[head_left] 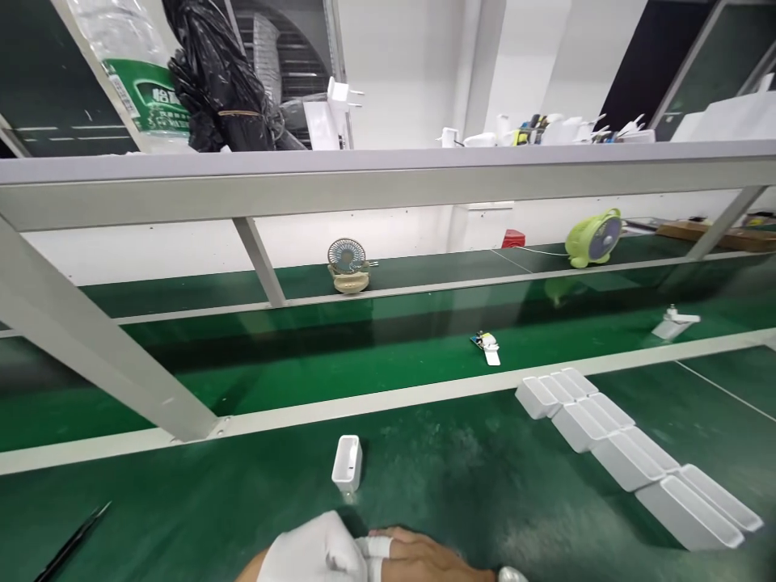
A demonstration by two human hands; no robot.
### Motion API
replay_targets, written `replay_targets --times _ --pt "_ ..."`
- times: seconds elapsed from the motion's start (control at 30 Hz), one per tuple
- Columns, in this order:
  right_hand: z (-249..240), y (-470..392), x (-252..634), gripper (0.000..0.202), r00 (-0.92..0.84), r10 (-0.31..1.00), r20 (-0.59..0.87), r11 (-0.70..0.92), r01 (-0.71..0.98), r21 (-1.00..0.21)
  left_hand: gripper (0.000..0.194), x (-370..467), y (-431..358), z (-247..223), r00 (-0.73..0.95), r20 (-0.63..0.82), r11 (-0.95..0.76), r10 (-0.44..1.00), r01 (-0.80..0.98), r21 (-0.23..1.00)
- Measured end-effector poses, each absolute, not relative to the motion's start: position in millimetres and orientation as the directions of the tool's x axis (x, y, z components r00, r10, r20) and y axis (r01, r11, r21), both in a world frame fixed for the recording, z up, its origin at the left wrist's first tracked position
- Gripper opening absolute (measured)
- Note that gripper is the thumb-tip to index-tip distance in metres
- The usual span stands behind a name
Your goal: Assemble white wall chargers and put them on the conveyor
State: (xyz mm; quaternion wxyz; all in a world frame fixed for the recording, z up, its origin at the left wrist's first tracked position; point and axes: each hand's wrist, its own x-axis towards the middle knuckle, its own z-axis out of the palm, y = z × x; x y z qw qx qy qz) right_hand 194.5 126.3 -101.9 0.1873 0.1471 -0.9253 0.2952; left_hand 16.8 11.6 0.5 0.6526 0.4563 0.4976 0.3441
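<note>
At the bottom edge, my left hand [318, 554] wears a white glove covering, with bare skin showing at its left side. It is bent and closed, its fingertips out of sight. My right hand [418, 559], with white covers on its fingers, reaches in from the right and meets it. Its fingers are pressed together; whatever lies between the hands is hidden. Just beyond them a small open white plastic case [347, 462] stands on the green bench top [242, 493]. A black pair of tweezers [73, 543] lies at the lower left.
White cases [624, 453] stand in a slanting row at right. Behind the pale rail lie a small circuit board [487, 347] and a white plastic part [675, 323]. Farther back stand a beige fan [348, 265] and a green fan [594, 238]. A slanted post [103, 331] rises at left, below an overhead shelf [388, 182].
</note>
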Motion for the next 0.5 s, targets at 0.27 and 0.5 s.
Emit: replay_targets --times 0.27,0.5 --pt "-55.1 131.7 205.4 0.018 -0.812 -0.171 0.558 0.849 -0.408 -0.334 0.054 15.3 9.5 -2.4 0.322 -0.273 0.315 0.906 -0.085 0.945" --pt "-0.2 219.0 211.6 0.034 -0.647 0.421 0.635 0.9 0.207 -0.384 0.058 19.9 8.0 11.3 0.476 -0.242 0.342 0.845 -0.136 0.93"
